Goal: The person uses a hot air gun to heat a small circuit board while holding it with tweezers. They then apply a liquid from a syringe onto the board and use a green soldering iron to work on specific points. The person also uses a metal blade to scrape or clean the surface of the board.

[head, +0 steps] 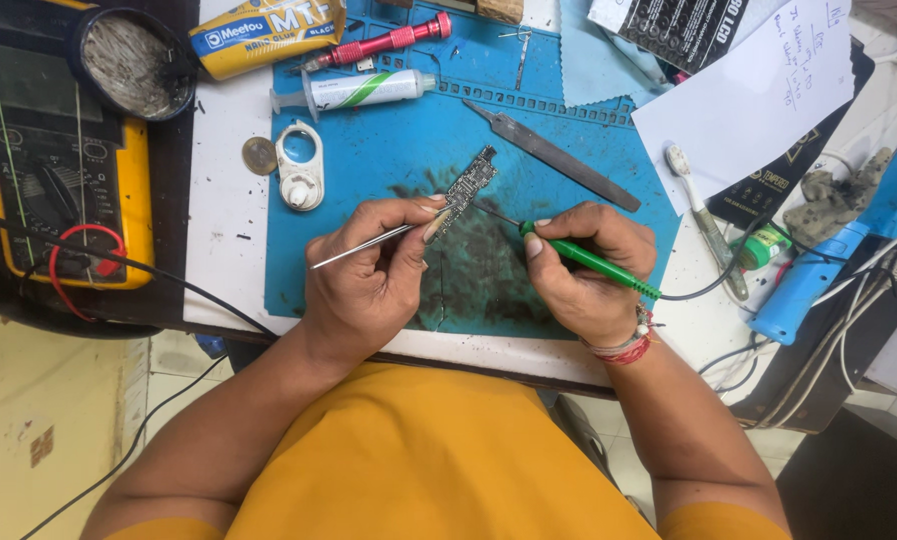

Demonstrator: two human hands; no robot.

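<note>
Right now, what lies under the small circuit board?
The circuit board rests on the blue mat, beside dark stains. The left hand covers its lower end, so what is beneath there is hidden.

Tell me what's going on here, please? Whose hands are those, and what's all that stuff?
A camera worn on a person's head looks down at their own two hands over a blue mat. The left hand pinches thin metal tweezers against a small circuit board. The right hand holds a green-handled tool, its tip at the board. Around them lie a yellow meter, a syringe, a metal file, a coin and a toothbrush.
</note>
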